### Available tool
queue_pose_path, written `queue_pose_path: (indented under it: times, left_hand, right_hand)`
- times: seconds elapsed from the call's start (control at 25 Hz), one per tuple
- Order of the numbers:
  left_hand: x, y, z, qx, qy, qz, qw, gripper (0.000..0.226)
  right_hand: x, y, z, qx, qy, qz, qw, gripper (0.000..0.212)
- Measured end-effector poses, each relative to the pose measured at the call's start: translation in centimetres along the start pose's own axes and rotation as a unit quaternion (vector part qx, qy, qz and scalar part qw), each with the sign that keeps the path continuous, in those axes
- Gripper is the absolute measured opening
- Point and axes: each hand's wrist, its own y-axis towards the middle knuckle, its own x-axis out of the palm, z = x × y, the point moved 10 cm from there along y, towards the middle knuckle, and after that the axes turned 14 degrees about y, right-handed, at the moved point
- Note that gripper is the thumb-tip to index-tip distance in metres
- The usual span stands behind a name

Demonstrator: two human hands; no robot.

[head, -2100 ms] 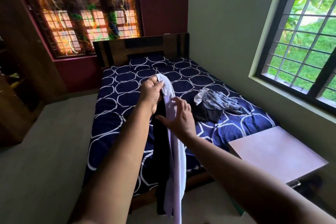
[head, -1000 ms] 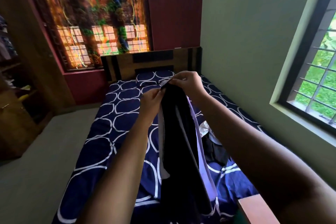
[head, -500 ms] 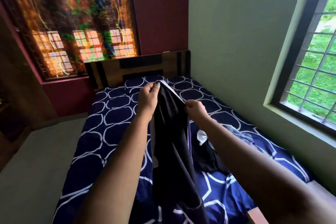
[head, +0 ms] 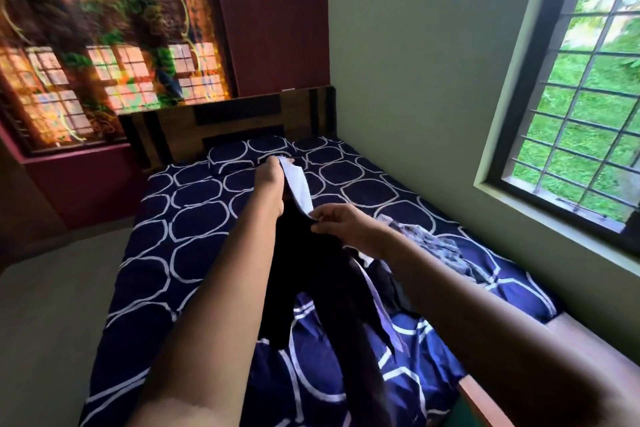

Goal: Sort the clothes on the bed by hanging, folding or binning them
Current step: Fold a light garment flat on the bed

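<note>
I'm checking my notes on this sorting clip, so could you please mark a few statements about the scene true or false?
1. Both the left hand and the right hand hold the black-and-white garment. True.
2. A crumpled pile of clothes lies on the bedsheet, towards the window side. True.
3. The garment lies spread flat. False: it hangs from the hands.
4. The bedsheet is plain red. False: navy with white outlines.
</note>
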Motion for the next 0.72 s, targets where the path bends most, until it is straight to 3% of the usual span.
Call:
queue_pose_path:
  times: [0.12, 0.24, 0.32, 0.4, 0.52, 0.64, 0.72]
  left_hand:
    - [1.9, -1.1, 0.9, 0.015, -0.012, -0.053, 0.998, 0.044]
    - [2.2, -1.1, 3.4, 0.153, 0.05, -0.043, 0.986, 0.017]
    - [1.9, -1.7, 4.9, 0.216, 0.084, -0.028, 0.972, 0.024]
    - [1.9, -3.0, 6.0, 0.252, 0.101, -0.03, 0.962, 0.027]
    - [2.9, -5.6, 7.8, 0.295, 0.068, -0.048, 0.952, 0.028]
    - [3.9, -8.5, 9.4, 0.324, 0.014, -0.067, 0.943, 0.026]
    - [4.0, -9.7, 10.5, 0.34, -0.012, -0.066, 0.938, 0.027]
  right_hand:
    - [2.4, 0.1, 1.3, -0.01, -0.007, -0.02, 1.0, 0.018]
    - [3.5, -1.0, 2.3, 0.033, 0.063, -0.067, 0.995, 0.017]
    - [1.6, -1.8, 4.1, 0.075, 0.13, -0.031, 0.988, 0.013]
    - [-2.3, -2.7, 7.4, 0.115, 0.171, 0.056, 0.977, 0.018]
    - [-8.7, -4.8, 12.8, 0.174, 0.109, 0.174, 0.963, 0.016]
    - [-11.9, -6.4, 17.3, 0.232, 0.03, 0.188, 0.954, 0.015]
    - [-13.2, -8.4, 20.0, 0.294, -0.002, 0.209, 0.933, 0.035]
